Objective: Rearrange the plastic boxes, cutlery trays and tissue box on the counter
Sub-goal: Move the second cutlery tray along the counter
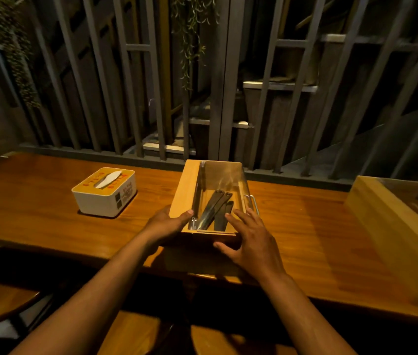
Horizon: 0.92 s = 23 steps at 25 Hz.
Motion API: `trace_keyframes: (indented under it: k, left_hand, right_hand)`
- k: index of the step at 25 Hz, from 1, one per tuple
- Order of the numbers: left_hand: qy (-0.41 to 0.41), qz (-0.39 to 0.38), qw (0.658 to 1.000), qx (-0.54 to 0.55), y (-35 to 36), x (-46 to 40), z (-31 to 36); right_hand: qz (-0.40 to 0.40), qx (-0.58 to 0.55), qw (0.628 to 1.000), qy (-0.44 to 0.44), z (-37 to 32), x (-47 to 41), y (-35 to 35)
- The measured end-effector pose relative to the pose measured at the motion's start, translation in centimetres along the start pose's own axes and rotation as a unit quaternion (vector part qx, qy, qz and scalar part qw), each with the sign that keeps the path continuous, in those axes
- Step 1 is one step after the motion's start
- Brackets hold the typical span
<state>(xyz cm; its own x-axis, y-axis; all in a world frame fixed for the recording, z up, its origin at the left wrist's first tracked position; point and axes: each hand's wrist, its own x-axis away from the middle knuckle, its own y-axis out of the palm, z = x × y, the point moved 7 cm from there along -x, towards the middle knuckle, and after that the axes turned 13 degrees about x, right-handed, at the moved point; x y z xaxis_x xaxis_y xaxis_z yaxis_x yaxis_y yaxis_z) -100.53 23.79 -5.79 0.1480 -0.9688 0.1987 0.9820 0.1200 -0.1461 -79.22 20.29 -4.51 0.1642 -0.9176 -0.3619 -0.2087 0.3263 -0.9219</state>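
Dim wooden counter point(305, 239) lies under my forearms. At its near part my left hand point(164, 224) clasps the cutlery tray point(185, 190) at its near left corner, thumb over the wall. My right hand point(251, 239) is spread straight-fingered at the near right corner, not yet clamped. I should wrap that side too, then slide level so the cutlery point(213, 211) does not shift. Farther left, well apart, sits the tissue box point(105, 201); railings point(136, 98) stand behind.

Glossy wooden counter point(49, 201); wooden cutlery tray point(181, 193), shiny metal cutlery point(213, 211); smooth plastic tissue box point(104, 192).
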Motion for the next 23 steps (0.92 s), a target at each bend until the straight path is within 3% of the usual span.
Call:
trace_keyframes:
  k: [13,23]
  left_hand:
    - [0.025,-0.031,0.999,-0.011,19.8,3.0,1.2]
    - [0.035,-0.046,0.998,-0.021,29.2,4.6,2.3]
  right_hand:
    - [0.037,-0.005,0.997,0.06,18.4,6.3,-5.3]
    - [0.033,0.084,0.994,0.059,26.6,8.8,-7.9]
